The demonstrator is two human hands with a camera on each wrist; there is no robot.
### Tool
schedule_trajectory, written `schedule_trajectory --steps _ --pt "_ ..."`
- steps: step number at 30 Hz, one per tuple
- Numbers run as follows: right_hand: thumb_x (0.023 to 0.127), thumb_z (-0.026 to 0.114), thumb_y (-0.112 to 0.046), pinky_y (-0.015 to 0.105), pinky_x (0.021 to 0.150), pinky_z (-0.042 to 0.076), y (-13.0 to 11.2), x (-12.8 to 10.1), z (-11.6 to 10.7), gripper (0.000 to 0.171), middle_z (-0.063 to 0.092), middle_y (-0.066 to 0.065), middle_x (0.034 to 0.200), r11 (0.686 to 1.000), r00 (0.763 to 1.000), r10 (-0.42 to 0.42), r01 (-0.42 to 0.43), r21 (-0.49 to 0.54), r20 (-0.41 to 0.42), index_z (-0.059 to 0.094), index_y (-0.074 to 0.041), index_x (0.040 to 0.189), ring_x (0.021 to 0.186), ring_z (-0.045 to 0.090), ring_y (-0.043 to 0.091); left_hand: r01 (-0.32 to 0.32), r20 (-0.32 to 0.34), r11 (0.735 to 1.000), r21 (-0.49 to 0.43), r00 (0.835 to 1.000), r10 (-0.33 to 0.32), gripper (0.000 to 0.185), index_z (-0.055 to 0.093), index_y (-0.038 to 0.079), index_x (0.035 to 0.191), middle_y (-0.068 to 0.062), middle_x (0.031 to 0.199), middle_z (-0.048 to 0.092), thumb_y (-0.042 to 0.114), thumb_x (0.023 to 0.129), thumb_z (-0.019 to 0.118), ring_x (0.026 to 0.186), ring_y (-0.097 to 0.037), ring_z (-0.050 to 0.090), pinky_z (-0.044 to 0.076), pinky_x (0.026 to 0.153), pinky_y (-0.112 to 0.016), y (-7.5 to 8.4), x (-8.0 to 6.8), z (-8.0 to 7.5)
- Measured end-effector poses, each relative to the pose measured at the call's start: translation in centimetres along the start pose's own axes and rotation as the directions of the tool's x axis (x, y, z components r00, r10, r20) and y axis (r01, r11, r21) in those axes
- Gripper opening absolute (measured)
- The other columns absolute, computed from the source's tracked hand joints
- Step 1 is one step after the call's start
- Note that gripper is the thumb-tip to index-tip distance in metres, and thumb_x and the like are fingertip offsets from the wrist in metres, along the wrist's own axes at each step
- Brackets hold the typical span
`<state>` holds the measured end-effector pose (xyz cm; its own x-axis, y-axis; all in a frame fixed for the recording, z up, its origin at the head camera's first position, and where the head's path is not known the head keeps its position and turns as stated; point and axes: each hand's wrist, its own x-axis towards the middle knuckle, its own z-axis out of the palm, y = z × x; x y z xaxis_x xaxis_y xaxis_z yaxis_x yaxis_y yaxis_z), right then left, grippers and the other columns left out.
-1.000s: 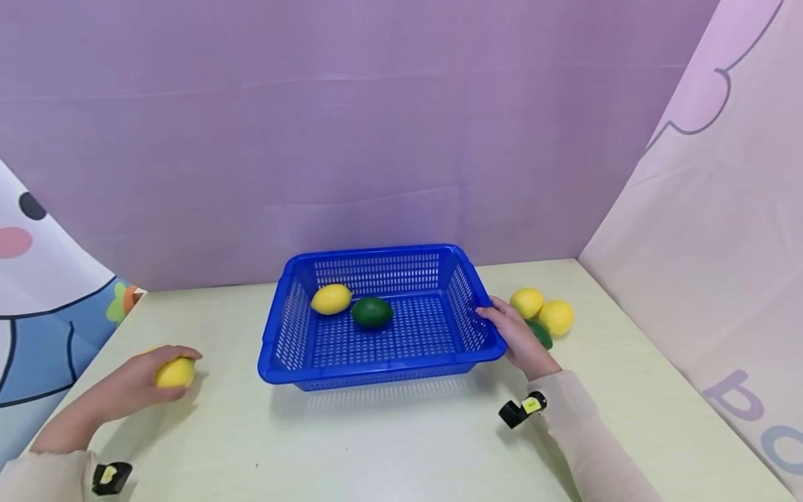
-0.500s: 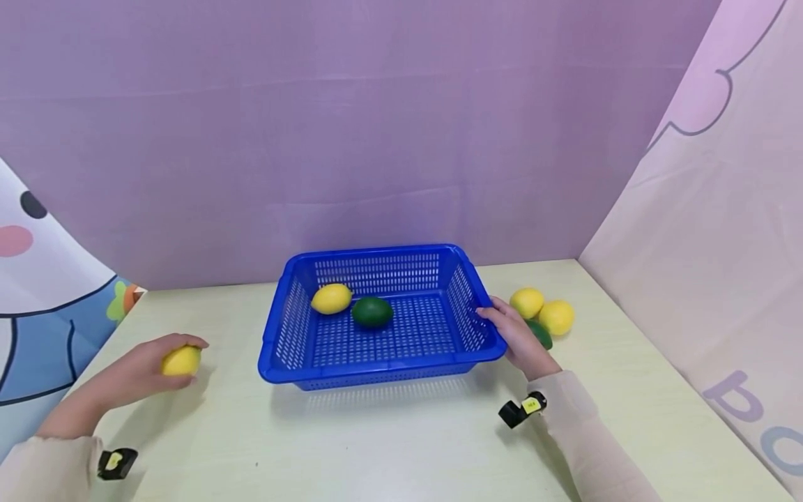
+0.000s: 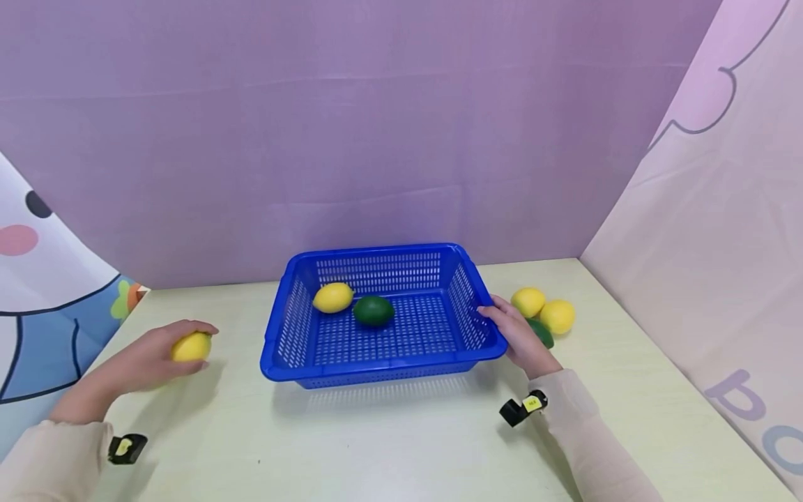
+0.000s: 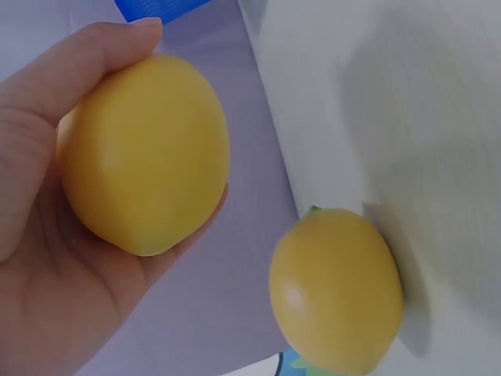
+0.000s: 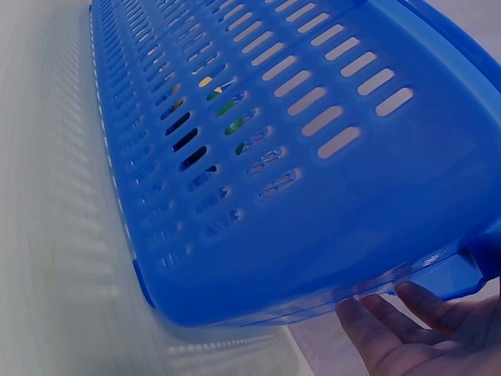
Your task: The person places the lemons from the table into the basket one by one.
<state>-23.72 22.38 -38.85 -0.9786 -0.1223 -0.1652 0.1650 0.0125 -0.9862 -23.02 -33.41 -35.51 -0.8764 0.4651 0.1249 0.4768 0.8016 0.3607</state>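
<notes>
My left hand (image 3: 153,355), at the left of the table, grips a yellow lemon (image 3: 192,346) between thumb and fingers. Below it in the left wrist view, a second lemon (image 4: 337,290) rests on the table; the hand mostly hides that one from the head camera. A blue plastic basket (image 3: 376,367) with slotted walls stands mid-table. Inside it lie a lemon (image 3: 333,298) and a dark green oval fruit (image 3: 373,311), towards the left. At the basket's right end, my right hand (image 3: 521,340) holds the rim, thumb on top and fingers beneath the edge in the right wrist view.
Right of the basket, behind my right hand, sit two lemons (image 3: 528,302) and a dark green fruit (image 3: 541,334), partly hidden. A purple cloth wall (image 3: 376,139) closes off the table's back. Printed panels (image 3: 721,279) flank both sides.
My left hand, with the lemon in it, has shifted to the right and slightly farther back, towards the basket. The right hand and the basket stay where they were.
</notes>
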Motion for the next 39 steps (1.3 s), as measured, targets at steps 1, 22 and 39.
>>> schedule_trajectory --steps 1,22,39 --pt "0.1 0.04 -0.025 0.038 0.084 0.054 0.0 0.0 0.0 0.054 0.045 0.025 0.13 1.0 1.0 0.003 -0.003 0.0 -0.002 0.024 -0.006 0.147 0.095 0.06 0.022 0.003 0.004 1.0 0.005 1.0 -0.003 0.047 0.056 0.011 0.121 -0.006 0.106 0.059 0.019 0.079 0.075 0.076 -0.008 0.046 0.042 0.06 -0.022 0.2 0.2 0.0" --pt "0.1 0.039 -0.025 0.034 0.082 0.054 0.0 0.2 0.0 0.053 0.044 0.026 0.131 1.0 1.0 -0.003 0.003 -0.016 -0.003 0.024 -0.006 0.147 0.096 0.059 0.021 0.001 0.038 1.0 -0.005 0.999 -0.001 0.047 0.054 0.009 0.123 -0.005 0.105 0.059 0.024 0.082 0.073 0.083 -0.017 0.051 0.046 0.067 -0.025 2.8 2.7 -1.2" --pt "0.1 0.04 -0.025 0.033 0.079 0.055 0.1 0.2 -0.2 0.054 0.049 0.02 0.121 1.0 1.0 -0.003 0.003 -0.013 0.006 0.022 -0.005 0.147 0.089 0.061 0.018 -0.026 0.031 1.0 -0.012 0.999 0.027 0.046 0.055 0.008 0.123 -0.005 0.108 0.059 0.025 0.084 0.071 0.087 -0.018 0.053 0.048 0.073 -0.03 4.9 4.2 -1.8"
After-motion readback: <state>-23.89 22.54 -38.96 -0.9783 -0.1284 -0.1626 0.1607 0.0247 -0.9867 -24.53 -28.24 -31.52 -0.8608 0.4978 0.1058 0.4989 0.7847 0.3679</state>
